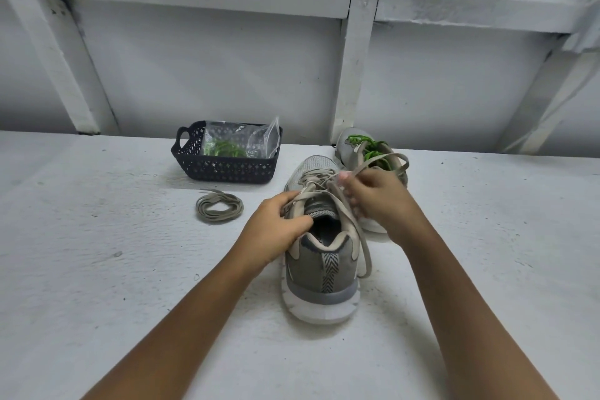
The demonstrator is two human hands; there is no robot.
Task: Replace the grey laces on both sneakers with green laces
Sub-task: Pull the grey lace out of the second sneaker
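A person's two bare forearms reach out over a white painted surface (97,237) that ends at a wall of white boards. Near the middle of the surface stands the near sneaker (321,266), grey, heel toward the front edge and toe pointing at the wall. The left hand (276,230) grips its left side at the collar, fingers curled over the top eyelets and thumb lying at the mouth of the shoe. The right hand (380,201), just right of the tongue, has its fingertips drawn together, pinching the grey lace (362,247), which is partly threaded through the eyelets. One loose stretch loops up past the hand and another trails down the shoe's right side toward the heel. Just behind, by the back edge and partly hidden by the right hand, sits the far sneaker (352,148), threaded with green laces (370,143). Left of it, also near the back edge, a black perforated basket (224,169) holds a clear plastic bag (259,140) with a green lace (224,149) inside. Between the basket and the left hand a coiled grey lace (219,206) lies loose on the surface.
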